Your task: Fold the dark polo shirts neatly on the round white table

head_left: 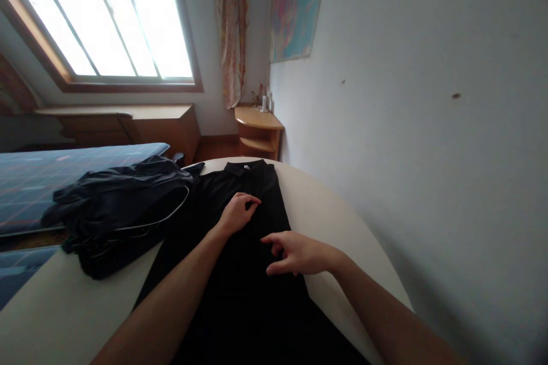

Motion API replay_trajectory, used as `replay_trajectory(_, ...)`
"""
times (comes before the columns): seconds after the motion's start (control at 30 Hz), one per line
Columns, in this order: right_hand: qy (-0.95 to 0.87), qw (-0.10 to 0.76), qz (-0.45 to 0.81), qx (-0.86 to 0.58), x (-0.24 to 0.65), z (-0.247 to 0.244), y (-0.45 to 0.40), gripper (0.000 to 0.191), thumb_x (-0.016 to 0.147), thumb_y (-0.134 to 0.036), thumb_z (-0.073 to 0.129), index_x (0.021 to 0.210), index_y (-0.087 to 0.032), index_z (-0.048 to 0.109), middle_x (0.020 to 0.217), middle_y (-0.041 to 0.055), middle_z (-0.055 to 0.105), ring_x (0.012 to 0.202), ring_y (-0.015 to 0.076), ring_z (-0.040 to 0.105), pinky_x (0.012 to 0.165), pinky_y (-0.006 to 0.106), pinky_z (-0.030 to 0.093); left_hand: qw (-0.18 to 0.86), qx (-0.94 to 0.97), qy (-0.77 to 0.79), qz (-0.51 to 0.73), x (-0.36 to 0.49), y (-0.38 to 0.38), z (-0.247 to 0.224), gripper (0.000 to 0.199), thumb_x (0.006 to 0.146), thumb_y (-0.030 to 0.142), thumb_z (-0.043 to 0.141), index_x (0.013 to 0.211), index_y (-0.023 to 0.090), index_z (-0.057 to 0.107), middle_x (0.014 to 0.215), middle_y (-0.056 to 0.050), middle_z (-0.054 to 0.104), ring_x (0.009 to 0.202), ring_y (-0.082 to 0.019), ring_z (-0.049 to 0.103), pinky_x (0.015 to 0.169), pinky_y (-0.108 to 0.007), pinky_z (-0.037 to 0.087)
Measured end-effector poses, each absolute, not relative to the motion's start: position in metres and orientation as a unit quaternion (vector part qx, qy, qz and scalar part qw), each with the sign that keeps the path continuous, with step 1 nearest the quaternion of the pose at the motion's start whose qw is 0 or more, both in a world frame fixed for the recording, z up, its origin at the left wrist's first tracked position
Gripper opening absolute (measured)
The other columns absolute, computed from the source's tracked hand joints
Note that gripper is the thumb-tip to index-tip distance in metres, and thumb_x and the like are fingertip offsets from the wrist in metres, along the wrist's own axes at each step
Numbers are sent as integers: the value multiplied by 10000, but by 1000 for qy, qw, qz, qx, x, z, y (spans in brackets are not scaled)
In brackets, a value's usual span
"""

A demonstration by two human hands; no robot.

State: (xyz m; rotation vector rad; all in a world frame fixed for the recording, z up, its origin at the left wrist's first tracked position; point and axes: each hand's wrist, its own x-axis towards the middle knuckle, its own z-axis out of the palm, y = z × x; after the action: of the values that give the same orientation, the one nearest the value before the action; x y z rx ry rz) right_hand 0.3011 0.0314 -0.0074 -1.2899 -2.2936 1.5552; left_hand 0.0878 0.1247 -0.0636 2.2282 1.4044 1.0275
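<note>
A plain black shirt point(242, 273), collar point(234, 169) at twelve o'clock, lay flat beneath the left hand's point(237, 214) bunched fingers, pinch unclear, and right hand's point(302, 253) parted ones, white table point(342, 211) showing at three o'clock to its curved edge.

No readable text. Small pale label point(246, 167) at the collar point(233, 169) of the black shirt point(248, 296), far side of the desk point(312, 193): too small to read.
</note>
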Motion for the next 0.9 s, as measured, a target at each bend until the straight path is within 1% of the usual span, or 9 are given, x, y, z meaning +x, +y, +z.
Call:
replay_trajectory(0.13, -808, 37, 437, -393, 297, -5, 29, 775, 765, -473, 787, 1411, -118, 546, 983, 65, 671, 747, 134, 597, 632, 221, 469, 171, 774, 492, 359, 85, 127, -65, 219, 900, 225, 562, 964, 245, 771, 1018, -28, 752, 1037, -218, 656, 987, -360, 491)
replay_trajectory(0.23, -810, -4, 450, -375, 297, 0, 27, 889, 731, -483, 812, 1471, -122, 479, 914, 43, 669, 705, 132, 582, 597, 218, 440, 178, 775, 489, 358, 84, 128, -64, 225, 908, 234, 555, 975, 247, 769, 1026, -22, 756, 1040, -215, 662, 990, -354, 488)
replay_trajectory(0.33, -790, -47, 502, -349, 298, 5, 25, 992, 713, -467, 832, 1534, -149, 375, 762, -22, 629, 615, 114, 564, 541, 201, 413, 180, 777, 485, 359, 82, 128, -63, 205, 902, 250, 573, 970, 247, 766, 1019, -12, 761, 1029, -209, 671, 985, -338, 490)
replay_trajectory(0.47, -757, -63, 555, -338, 298, 10, 21, 967, 740, -464, 816, 1537, -152, 367, 668, -66, 585, 535, 86, 550, 499, 173, 404, 175, 781, 481, 358, 82, 127, -61, 182, 892, 250, 590, 969, 240, 755, 999, -6, 764, 998, -204, 683, 965, -332, 501)
replay_trajectory(0.57, -734, -73, 585, -337, 297, 11, 19, 1002, 725, -460, 831, 1549, -168, 340, 673, -70, 596, 531, 79, 564, 488, 157, 413, 164, 783, 483, 354, 82, 128, -61, 173, 892, 235, 583, 969, 238, 738, 982, -8, 759, 976, -208, 685, 940, -342, 513)
replay_trajectory(0.7, -701, -87, 631, -320, 295, 10, 15, 1113, 660, -426, 880, 1571, -213, 278, 857, -25, 678, 599, 83, 609, 518, 151, 457, 145, 793, 483, 343, 81, 128, -61, 179, 908, 223, 549, 984, 233, 710, 977, -22, 744, 965, -213, 680, 930, -355, 521)
replay_trajectory(0.77, -715, -83, 626, -299, 294, 9, 15, 975, 711, -405, 849, 1537, -203, 371, 896, -3, 699, 638, 89, 623, 552, 156, 472, 134, 805, 474, 331, 81, 127, -63, 202, 917, 226, 531, 1029, 224, 699, 1024, -39, 728, 1005, -216, 664, 962, -364, 513)
replay_trajectory(0.83, -746, -56, 597, -291, 293, 6, 16, 628, 842, -362, 733, 1416, -179, 555, 852, 8, 709, 668, 101, 639, 602, 174, 486, 127, 818, 461, 319, 82, 126, -65, 256, 937, 228, 492, 1109, 217, 681, 1141, -59, 696, 1099, -219, 630, 1025, -376, 484)
replay_trajectory(0.9, -791, 7, 529, -308, 291, 2, 18, 324, 921, -275, 615, 1215, -174, 709, 844, 24, 719, 720, 118, 657, 673, 203, 501, 109, 830, 453, 306, 84, 123, -68, 324, 957, 228, 448, 1212, 206, 647, 1321, -82, 620, 1267, -232, 540, 1113, -402, 417)
